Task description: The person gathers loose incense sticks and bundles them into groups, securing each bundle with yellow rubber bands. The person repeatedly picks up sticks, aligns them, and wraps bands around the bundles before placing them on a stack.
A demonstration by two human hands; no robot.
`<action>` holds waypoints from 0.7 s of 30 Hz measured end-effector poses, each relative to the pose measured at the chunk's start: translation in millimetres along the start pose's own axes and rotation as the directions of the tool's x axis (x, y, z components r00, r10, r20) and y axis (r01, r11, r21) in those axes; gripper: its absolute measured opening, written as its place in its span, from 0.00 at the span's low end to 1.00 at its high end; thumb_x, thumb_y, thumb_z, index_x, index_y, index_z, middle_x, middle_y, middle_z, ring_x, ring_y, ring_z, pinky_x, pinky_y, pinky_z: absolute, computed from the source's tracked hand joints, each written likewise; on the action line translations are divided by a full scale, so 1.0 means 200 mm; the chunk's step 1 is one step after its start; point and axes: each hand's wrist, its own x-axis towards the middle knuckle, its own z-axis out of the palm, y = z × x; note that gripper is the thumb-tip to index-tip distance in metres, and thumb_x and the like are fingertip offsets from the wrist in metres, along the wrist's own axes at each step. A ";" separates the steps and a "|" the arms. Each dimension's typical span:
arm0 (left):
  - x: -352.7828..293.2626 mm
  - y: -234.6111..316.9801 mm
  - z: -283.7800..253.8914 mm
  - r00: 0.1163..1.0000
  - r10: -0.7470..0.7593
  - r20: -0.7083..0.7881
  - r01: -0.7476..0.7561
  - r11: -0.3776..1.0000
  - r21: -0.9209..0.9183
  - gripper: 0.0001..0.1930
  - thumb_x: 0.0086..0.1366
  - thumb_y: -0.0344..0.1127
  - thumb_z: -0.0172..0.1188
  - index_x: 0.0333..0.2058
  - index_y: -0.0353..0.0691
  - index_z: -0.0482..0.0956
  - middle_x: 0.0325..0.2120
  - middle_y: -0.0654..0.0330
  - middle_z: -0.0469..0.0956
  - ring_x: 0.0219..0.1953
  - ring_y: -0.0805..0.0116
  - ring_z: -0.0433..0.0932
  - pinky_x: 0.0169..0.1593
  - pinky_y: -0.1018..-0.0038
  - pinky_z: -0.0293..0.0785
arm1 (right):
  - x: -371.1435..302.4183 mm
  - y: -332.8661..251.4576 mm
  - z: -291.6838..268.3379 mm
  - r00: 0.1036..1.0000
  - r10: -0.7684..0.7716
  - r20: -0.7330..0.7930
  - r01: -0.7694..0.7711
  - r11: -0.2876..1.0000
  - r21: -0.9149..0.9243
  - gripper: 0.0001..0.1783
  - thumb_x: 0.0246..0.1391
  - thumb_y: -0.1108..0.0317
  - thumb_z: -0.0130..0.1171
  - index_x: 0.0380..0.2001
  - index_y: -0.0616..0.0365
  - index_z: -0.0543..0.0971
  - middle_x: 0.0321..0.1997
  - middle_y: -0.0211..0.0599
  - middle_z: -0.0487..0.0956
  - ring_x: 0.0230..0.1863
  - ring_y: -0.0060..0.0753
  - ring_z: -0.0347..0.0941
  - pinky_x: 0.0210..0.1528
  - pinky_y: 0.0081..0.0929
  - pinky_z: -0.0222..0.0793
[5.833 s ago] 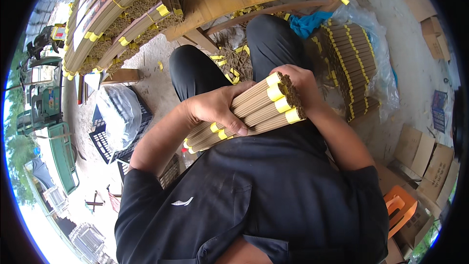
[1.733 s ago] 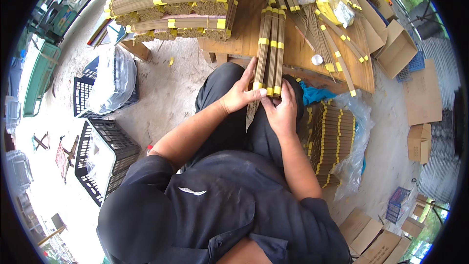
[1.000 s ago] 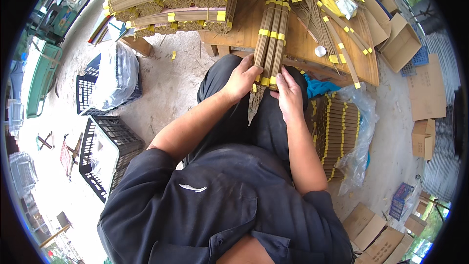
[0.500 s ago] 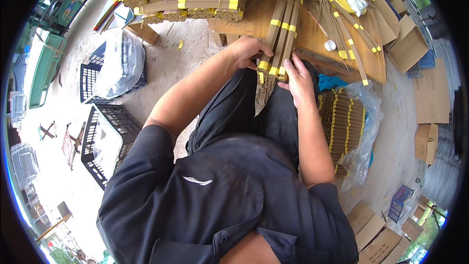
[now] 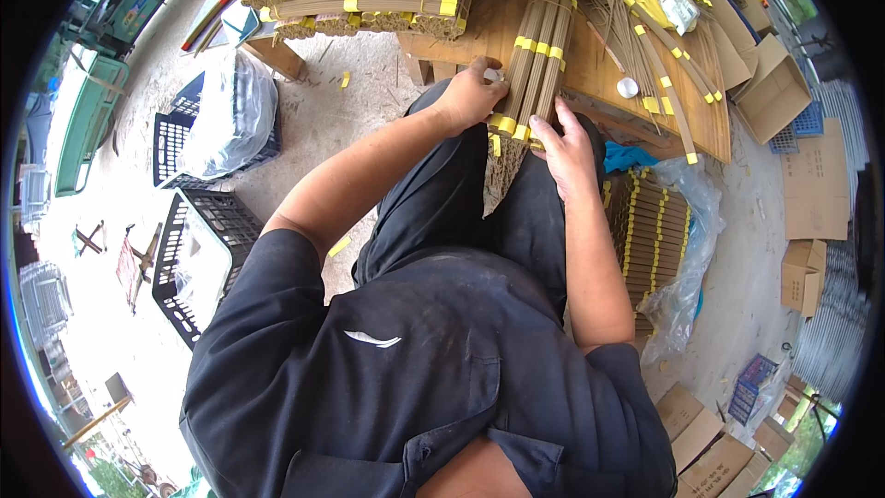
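Long bundles of thin brown sticks, like incense sticks, lie side by side in front of me, bound with yellow paper bands. Their near ends reach past the table edge over my lap. My left hand is closed at their left side, a small pale thing by its fingertips; what it grips is unclear. Along the right side, my right hand holds the near ends, thumb on top and fingers partly hidden. A pointed heap of brown stick ends shows below, between my knees.
Stacked stick bundles stand at the far left of the wooden table. Loose sticks, a white round lid and a yellow plastic bag lie right. Black crates sit left on the floor, more bundles and cardboard boxes right.
My left hand has shifted a little up along the bundles and its fingers have curled in. The bundles now lie closer together. My right hand has stayed at their near ends.
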 end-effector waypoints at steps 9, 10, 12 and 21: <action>-0.10 -0.04 0.07 0.951 0.098 0.293 0.013 0.935 -0.355 0.52 0.73 0.52 0.61 0.76 0.36 0.31 0.64 0.44 0.66 0.58 0.53 0.78 0.44 0.62 0.87 | 0.04 0.09 -0.01 0.998 -0.051 -0.044 0.054 0.995 0.078 0.33 0.69 0.62 0.58 0.72 0.61 0.65 0.63 0.40 0.78 0.56 0.24 0.76 0.61 0.24 0.69; -0.12 -0.04 0.06 0.937 0.151 0.316 -0.036 0.939 -0.342 0.55 0.70 0.46 0.65 0.75 0.33 0.30 0.64 0.43 0.66 0.59 0.55 0.77 0.44 0.65 0.87 | 0.04 0.09 -0.01 0.998 -0.049 -0.043 0.052 0.996 0.075 0.32 0.70 0.62 0.58 0.72 0.61 0.65 0.63 0.40 0.78 0.57 0.24 0.76 0.61 0.24 0.69; -0.12 -0.05 0.05 0.938 0.154 0.311 -0.015 0.914 -0.407 0.54 0.70 0.43 0.66 0.75 0.31 0.31 0.63 0.43 0.68 0.59 0.56 0.76 0.42 0.68 0.88 | 0.03 0.05 0.00 1.000 -0.029 0.010 0.028 0.998 0.050 0.36 0.72 0.56 0.55 0.77 0.51 0.57 0.66 0.37 0.74 0.60 0.29 0.75 0.56 0.35 0.77; -0.01 -0.09 0.03 0.938 0.124 0.323 0.043 0.885 -0.463 0.51 0.68 0.40 0.67 0.75 0.31 0.39 0.61 0.45 0.71 0.58 0.57 0.78 0.59 0.60 0.77 | 0.04 -0.01 0.01 0.995 0.096 -0.033 -0.095 0.994 0.045 0.39 0.69 0.45 0.57 0.71 0.59 0.62 0.57 0.44 0.79 0.52 0.37 0.80 0.51 0.38 0.82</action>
